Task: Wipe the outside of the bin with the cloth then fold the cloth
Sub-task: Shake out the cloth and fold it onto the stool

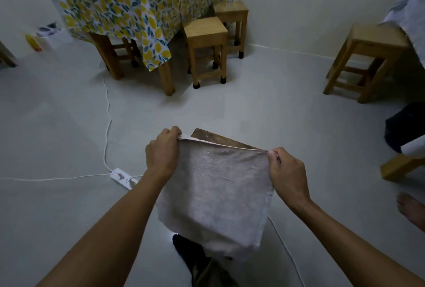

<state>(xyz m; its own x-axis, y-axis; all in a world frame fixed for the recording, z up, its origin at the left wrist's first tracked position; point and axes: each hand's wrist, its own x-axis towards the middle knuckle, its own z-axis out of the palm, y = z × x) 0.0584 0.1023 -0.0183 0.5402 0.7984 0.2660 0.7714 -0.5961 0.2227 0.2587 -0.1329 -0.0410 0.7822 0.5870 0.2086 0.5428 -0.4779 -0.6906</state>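
A pale grey cloth (216,197) hangs spread out in front of me, held by its two top corners. My left hand (162,152) pinches the top left corner and my right hand (286,171) pinches the top right one. The cloth's lower edge droops toward my legs. Behind its top edge a dark brown flat surface (208,138) peeks out; I cannot tell whether it is part of the bin. No bin is clearly in view.
A white power strip (122,177) with cables lies on the floor to the left. Farther back stands a table under a lemon-print cloth (138,6) with wooden stools (205,45). Another stool (370,56) is at right. A bare foot (411,212) shows at the right edge.
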